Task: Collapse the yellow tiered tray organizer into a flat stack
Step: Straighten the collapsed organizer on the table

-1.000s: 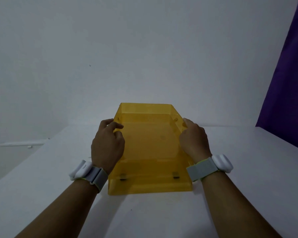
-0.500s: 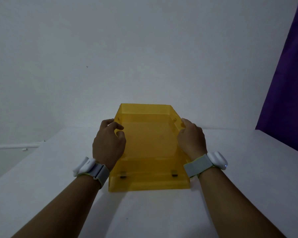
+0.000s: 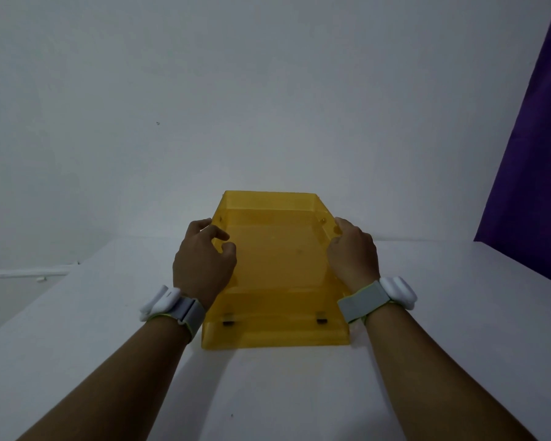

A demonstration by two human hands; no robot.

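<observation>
The yellow translucent tray organizer [image 3: 277, 275] lies low on the white table [image 3: 458, 345], its tiers nested close together, with two small dark clips near its front edge. My left hand [image 3: 202, 265] is at its left side, fingers curled over the left rim. At the opposite side my right hand [image 3: 352, 256] presses the right rim, fingertips hooked over the edge. Each wrist carries a grey band with a white device.
A plain white wall rises behind the table. A purple curtain [image 3: 535, 154] hangs at the far right. The table's left edge runs diagonally at the left, with a white ledge [image 3: 26, 275] beyond it.
Both hands stay on the tray's sides. The left hand's fingers have loosened and spread a little on the rim. The view has shifted slightly; the tray looks unmoved.
</observation>
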